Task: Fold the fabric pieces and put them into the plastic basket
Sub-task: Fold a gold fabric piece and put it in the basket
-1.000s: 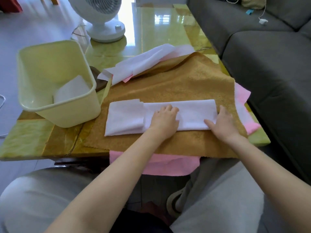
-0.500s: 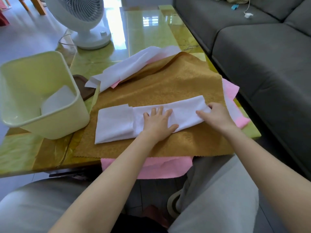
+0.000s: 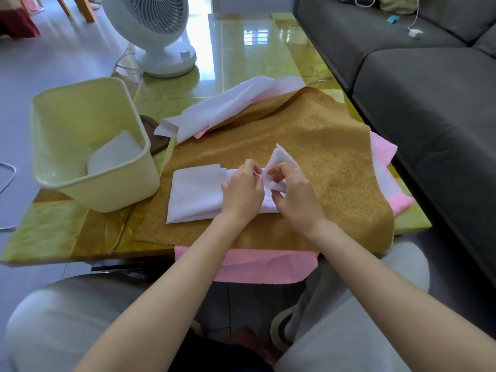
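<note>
A long folded white fabric strip (image 3: 196,194) lies on a mustard fabric (image 3: 316,157) spread over the table. My right hand (image 3: 292,194) pinches the strip's right end, lifted and carried leftward over the middle. My left hand (image 3: 243,190) rests on the strip's middle, fingers curled at the fold against the raised end. A pale yellow plastic basket (image 3: 53,114) stands at the left with a folded white piece (image 3: 115,154) inside. Pink fabric (image 3: 247,267) lies under the mustard one and hangs over the near edge. More white fabric (image 3: 230,106) is bunched at the back.
A white fan (image 3: 158,33) stands at the table's far left. A dark brown object (image 3: 157,135) lies beside the basket. A grey sofa (image 3: 429,103) runs close along the table's right side. My knees are below the near edge.
My right hand has picked up the strip's right end and brought it leftward to my left hand. My left hand went from flat to curled at the fold.
</note>
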Action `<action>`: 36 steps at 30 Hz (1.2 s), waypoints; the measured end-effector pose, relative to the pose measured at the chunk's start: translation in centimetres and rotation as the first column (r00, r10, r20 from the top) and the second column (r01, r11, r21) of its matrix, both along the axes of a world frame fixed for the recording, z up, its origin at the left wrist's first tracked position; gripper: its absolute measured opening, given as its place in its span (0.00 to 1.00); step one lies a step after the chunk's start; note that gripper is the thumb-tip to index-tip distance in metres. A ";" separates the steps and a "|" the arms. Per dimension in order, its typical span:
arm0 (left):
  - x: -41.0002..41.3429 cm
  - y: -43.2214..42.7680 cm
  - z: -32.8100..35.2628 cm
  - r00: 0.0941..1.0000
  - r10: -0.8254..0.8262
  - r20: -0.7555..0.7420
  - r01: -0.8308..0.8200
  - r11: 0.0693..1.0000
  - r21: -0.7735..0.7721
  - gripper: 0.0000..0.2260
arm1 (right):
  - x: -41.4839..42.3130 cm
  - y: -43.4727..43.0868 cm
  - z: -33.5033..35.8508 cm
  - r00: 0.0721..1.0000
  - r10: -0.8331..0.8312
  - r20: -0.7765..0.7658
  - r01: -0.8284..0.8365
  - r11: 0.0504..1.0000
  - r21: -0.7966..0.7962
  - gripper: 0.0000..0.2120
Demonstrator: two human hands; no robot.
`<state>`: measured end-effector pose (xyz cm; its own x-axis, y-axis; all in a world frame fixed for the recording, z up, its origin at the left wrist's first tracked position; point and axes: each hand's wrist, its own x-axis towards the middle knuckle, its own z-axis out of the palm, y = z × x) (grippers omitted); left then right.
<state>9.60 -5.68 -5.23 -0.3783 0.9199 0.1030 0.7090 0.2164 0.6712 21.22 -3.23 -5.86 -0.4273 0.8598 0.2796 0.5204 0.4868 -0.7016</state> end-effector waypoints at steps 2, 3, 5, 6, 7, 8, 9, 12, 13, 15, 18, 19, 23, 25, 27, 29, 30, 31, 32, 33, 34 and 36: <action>-0.3 -0.3 0.7 0.997 0.005 0.079 -0.006 1.000 0.012 0.05 | 0.0 -0.2 -0.5 0.999 0.026 0.038 -0.026 1.000 -0.009 0.17; -0.4 -0.4 0.8 0.994 0.001 0.109 -0.002 1.000 0.007 0.03 | 0.0 -0.3 -0.7 0.998 0.038 0.051 -0.037 0.999 -0.016 0.17; -0.4 -0.4 1.0 0.991 -0.012 0.136 0.013 1.000 -0.007 0.02 | 0.1 -0.4 -0.9 0.996 0.061 0.063 -0.060 0.998 -0.027 0.18; -0.4 -0.4 1.1 0.988 -0.017 0.154 0.019 1.000 -0.007 0.04 | 0.1 -0.5 -1.0 0.996 0.069 0.065 -0.066 0.997 -0.036 0.18; -0.3 -0.3 1.0 0.983 -0.021 0.183 0.021 1.000 0.003 0.06 | 0.3 -0.5 -1.1 0.995 0.072 0.064 -0.068 0.996 -0.053 0.19; -0.3 -0.1 1.0 0.976 -0.022 0.219 0.018 1.000 0.019 0.08 | 0.4 -0.5 -1.2 0.995 0.069 0.065 -0.064 0.995 -0.076 0.19; -0.1 0.0 1.1 0.966 -0.026 0.256 0.017 0.999 0.037 0.09 | 0.6 -0.5 -1.2 0.996 0.067 0.065 -0.061 0.994 -0.096 0.19; 0.7 0.3 1.5 0.946 -0.080 0.314 0.066 0.996 0.055 0.13 | 1.2 -0.7 -0.8 0.994 0.089 0.069 -0.080 0.990 -0.117 0.26; 1.0 0.3 1.8 0.951 -0.108 0.291 0.099 0.994 0.046 0.14 | 1.3 -0.8 -0.6 0.992 0.097 0.076 -0.088 0.990 -0.114 0.28; 1.5 0.4 1.9 0.965 -0.142 0.219 0.138 0.990 0.030 0.16 | 1.3 -0.9 -0.5 0.989 0.096 0.111 -0.088 0.993 -0.079 0.26; 1.1 1.0 1.4 0.983 -0.089 0.163 0.077 0.994 0.076 0.08 | 1.6 -1.0 -1.0 0.984 0.107 0.139 -0.104 0.994 -0.027 0.21; 0.7 1.2 1.2 0.984 -0.062 0.169 0.047 0.995 0.089 0.06 | 1.7 -1.0 -1.3 0.987 0.101 0.128 -0.100 0.995 -0.009 0.22; -1.1 2.2 0.9 0.968 0.020 0.249 -0.042 0.995 0.086 0.07 | 2.4 -0.6 -1.8 0.983 -0.126 0.131 0.115 0.989 0.091 0.26; -1.9 2.8 0.8 0.964 0.047 0.262 -0.062 0.997 0.050 0.09 | 2.4 -0.2 -1.7 0.969 -0.191 0.159 0.184 0.981 0.058 0.26; -2.5 3.2 0.6 0.965 0.058 0.257 -0.064 0.998 0.017 0.09 | 2.4 -0.1 -1.7 0.955 -0.189 0.227 0.180 0.982 0.060 0.24; -3.0 3.5 0.5 0.969 0.071 0.238 -0.068 0.998 -0.018 0.08 | 2.6 -0.2 -1.8 0.937 -0.155 0.312 0.136 0.987 0.081 0.22; -3.2 3.6 0.4 0.970 0.080 0.230 -0.073 0.997 -0.037 0.08 | 2.7 -0.4 -2.0 0.930 -0.137 0.342 0.112 0.989 0.093 0.21; -3.4 3.7 0.3 0.971 0.089 0.224 -0.078 0.995 -0.056 0.08 | 2.7 -0.6 -2.1 0.926 -0.123 0.358 0.088 0.990 0.111 0.19; -3.5 3.7 0.2 0.971 0.095 0.219 -0.080 0.994 -0.075 0.08 | 2.8 -0.6 -2.2 0.925 -0.112 0.364 0.066 0.988 0.136 0.18; -3.7 3.7 0.1 0.972 0.098 0.213 -0.080 0.992 -0.092 0.08 | 2.8 -0.7 -2.4 0.925 -0.101 0.367 0.045 0.987 0.157 0.17; -3.9 3.7 -0.1 0.974 0.100 0.204 -0.079 0.991 -0.109 0.08 | 2.8 -0.6 -2.5 0.925 -0.082 0.371 0.022 0.986 0.165 0.17; -4.2 3.6 -0.5 0.978 0.100 0.186 -0.074 0.987 -0.140 0.08 | 3.0 -0.6 -2.8 0.923 -0.026 0.383 -0.034 0.988 0.149 0.16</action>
